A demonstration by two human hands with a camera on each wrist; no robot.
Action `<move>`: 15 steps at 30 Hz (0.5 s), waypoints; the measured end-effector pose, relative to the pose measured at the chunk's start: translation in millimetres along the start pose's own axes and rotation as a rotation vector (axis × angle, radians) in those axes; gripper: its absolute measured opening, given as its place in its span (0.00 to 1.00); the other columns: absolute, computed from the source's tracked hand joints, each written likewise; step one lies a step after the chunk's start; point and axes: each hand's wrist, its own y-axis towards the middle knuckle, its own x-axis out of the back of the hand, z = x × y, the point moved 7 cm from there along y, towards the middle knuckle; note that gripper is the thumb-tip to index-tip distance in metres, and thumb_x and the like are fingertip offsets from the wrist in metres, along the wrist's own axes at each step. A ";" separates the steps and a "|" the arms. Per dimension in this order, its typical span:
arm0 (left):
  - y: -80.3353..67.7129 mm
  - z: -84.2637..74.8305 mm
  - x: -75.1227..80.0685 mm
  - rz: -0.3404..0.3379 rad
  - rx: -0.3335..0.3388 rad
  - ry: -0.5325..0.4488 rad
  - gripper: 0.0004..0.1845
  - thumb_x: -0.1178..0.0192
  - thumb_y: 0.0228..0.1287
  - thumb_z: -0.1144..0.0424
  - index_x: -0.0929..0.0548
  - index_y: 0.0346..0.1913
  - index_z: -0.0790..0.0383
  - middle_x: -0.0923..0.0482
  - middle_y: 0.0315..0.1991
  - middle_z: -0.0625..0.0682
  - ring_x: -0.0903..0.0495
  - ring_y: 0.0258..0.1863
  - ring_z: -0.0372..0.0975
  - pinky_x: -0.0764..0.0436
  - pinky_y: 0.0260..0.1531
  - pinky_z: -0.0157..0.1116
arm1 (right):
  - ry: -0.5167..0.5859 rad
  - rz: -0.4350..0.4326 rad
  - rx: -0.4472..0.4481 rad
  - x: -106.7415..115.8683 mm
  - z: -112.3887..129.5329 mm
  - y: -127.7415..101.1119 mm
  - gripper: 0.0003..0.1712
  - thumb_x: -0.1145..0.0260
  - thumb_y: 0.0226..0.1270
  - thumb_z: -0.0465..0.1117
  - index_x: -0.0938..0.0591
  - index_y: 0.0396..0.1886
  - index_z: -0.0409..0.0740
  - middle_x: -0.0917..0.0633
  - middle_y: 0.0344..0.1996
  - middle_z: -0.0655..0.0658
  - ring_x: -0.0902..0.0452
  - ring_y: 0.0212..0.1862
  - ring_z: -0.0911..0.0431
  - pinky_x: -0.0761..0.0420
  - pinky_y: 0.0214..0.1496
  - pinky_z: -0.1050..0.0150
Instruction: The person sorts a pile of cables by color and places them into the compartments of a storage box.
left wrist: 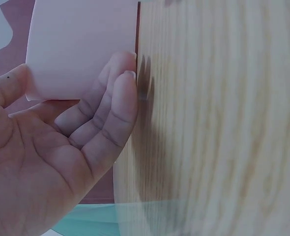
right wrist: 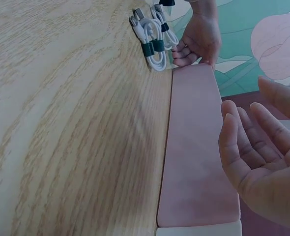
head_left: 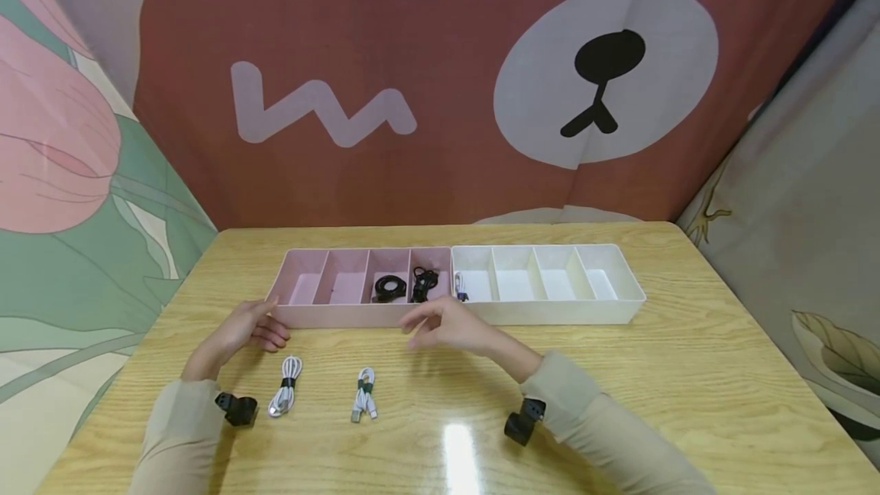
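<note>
The pink tray (head_left: pixel 344 317) was set lengthwise across the counter (head_left: pixel 687 373), its long axis running left to right, end to end with the white tray (head_left: pixel 550 312). The left hand (head_left: pixel 250 327) was held at the pink tray's left front corner, grip relaxed and empty. The right hand (head_left: pixel 450 325) was held before the pink tray's right end — fingers loosely spread, nothing held. Two white cable bundles (head_left: pixel 287 386) were laid nearer the person than the pink tray.
</note>
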 end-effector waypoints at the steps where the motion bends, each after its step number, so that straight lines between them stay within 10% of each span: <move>1: 0.2 0.7 0.2 -0.005 0.007 -0.007 0.31 0.67 0.73 0.50 0.37 0.51 0.83 0.20 0.28 0.58 0.19 0.26 0.44 0.19 0.29 0.41 | 0.000 0.000 -0.007 -0.7 -1.3 0.6 0.18 0.32 0.52 0.30 0.20 0.45 0.34 0.20 0.41 0.33 0.20 0.35 0.55 0.20 0.37 0.64; 15: -0.4 -0.8 0.7 -0.007 0.006 0.003 0.31 0.68 0.73 0.51 0.38 0.51 0.83 0.20 0.29 0.58 0.19 0.27 0.45 0.19 0.29 0.41 | -0.017 0.016 -0.002 -11.9 -12.3 8.5 0.22 0.29 0.49 0.31 0.21 0.46 0.30 0.19 0.37 0.36 0.20 0.32 0.55 0.21 0.34 0.67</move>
